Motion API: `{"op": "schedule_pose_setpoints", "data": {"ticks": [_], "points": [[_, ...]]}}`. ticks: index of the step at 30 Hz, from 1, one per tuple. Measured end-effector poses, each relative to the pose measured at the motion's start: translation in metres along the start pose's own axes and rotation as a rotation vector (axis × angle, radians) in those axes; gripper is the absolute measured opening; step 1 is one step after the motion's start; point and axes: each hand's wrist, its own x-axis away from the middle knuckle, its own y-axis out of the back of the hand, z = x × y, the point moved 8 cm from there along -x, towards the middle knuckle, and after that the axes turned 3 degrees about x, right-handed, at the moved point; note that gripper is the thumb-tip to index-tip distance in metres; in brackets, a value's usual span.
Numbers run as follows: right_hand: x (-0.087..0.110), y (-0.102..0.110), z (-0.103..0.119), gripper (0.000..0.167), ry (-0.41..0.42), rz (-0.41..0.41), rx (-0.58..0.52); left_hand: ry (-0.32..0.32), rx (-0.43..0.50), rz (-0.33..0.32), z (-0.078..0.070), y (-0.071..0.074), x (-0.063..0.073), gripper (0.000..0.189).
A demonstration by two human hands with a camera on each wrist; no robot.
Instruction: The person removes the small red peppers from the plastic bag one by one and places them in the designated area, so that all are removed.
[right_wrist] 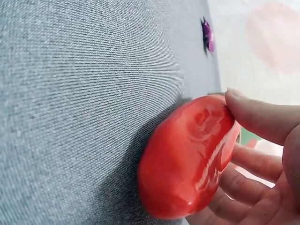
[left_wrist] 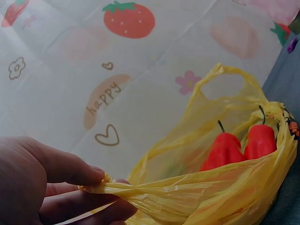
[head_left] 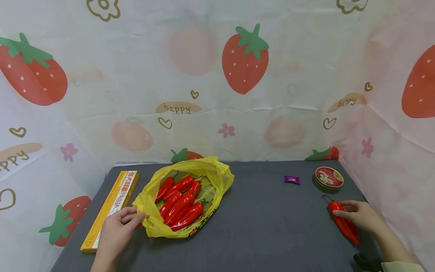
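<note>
A yellow plastic bag (head_left: pixel 222 175) lies with its mouth spread at the left of the table, and several red chili peppers (head_left: pixel 180 206) show inside it. My left hand (head_left: pixel 117 230) pinches the near left edge of the bag between thumb and fingers, as the left wrist view shows up close. Over at the right side, my right hand (head_left: pixel 361 215) grips another red chili pepper (right_wrist: pixel 180 164) near its stem end, thumb on one side and fingers on the other. This pepper's stem points away from me; its tip is toward the table's near right.
A yellow pasta box (head_left: pixel 112 206) lies at the left edge, behind my left hand. Toward the back right are a small purple wrapped candy (head_left: pixel 292 180) and a round red-lidded tin (head_left: pixel 328 178). Strawberry-print cloth (head_left: pixel 210 124) closes off the back and both sides of the grey table.
</note>
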Motion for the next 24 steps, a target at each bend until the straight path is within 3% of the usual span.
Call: {"op": "schedule_pose_setpoints", "data": {"ticks": [5,10,16,24], "points": [[-0.001,0.006,0.002,0.082,0.041,-0.025,0.021,-0.005,0.002,-0.006,-0.001,0.001,0.001,0.047],[0.004,0.014,0.01,0.079,0.067,-0.039,-0.036,-0.008,0.015,-0.002,-0.001,0.001,0.001,0.046],[0.018,0.023,0.034,0.075,0.127,-0.062,-0.1,-0.004,0.01,0.004,0.001,0.0,0.0,0.047],[0.025,0.025,0.065,0.067,0.198,-0.101,-0.103,0.006,0.006,0.01,0.002,-0.001,-0.002,0.047]]}}
